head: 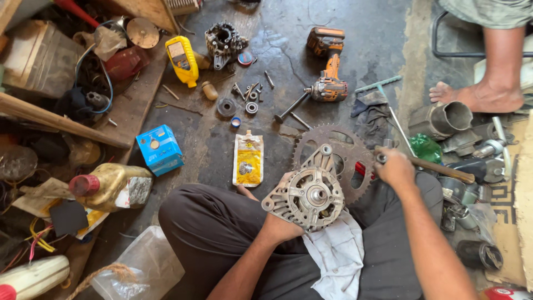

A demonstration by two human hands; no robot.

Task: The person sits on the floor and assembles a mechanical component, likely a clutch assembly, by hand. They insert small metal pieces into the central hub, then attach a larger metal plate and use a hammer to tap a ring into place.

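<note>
My left hand point(279, 225) holds a silver alternator housing point(308, 191) from underneath, above my lap. Its round hub faces up. My right hand point(395, 166) grips the wooden handle of a hammer point(441, 169) just to the right of the housing. A rusty toothed sprocket point(347, 144) lies on the floor behind the housing. A white rag point(338, 255) is draped over my right thigh.
On the concrete floor lie an orange cordless impact driver point(327, 64), a yellow pouch point(248, 159), a blue box point(160, 149), a yellow bottle point(183, 60), another engine part point(224, 41), bearings and bolts. Another person's bare foot point(477, 94) stands at the right. Clutter lines both sides.
</note>
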